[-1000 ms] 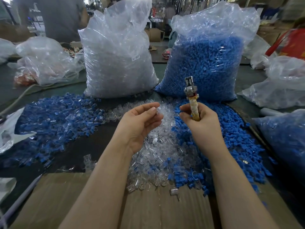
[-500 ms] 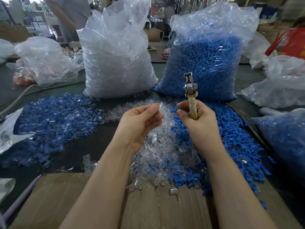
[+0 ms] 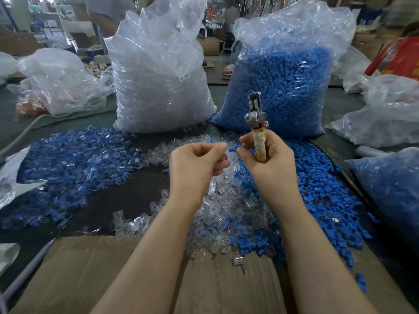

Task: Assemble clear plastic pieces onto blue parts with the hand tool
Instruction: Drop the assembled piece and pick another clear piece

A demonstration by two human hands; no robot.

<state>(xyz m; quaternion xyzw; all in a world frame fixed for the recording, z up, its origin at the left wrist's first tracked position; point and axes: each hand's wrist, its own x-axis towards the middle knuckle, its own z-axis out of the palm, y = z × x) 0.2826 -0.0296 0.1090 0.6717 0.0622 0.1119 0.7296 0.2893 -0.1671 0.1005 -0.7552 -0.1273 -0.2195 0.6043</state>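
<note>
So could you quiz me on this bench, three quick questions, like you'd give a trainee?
1. True or false: the right hand holds the tool upright.
2. Which bag stands left: clear bag or blue bag?
3. Fill in: the left hand pinches a ____ piece.

Key: 1 true. 2 clear bag. 3 clear.

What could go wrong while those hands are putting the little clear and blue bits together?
The small blue part is only pinched at the fingertips, so it might slip into the loose blue parts below. The right hand also holds the hand tool, whose metal head sticks up near the left hand and could poke it.
</note>
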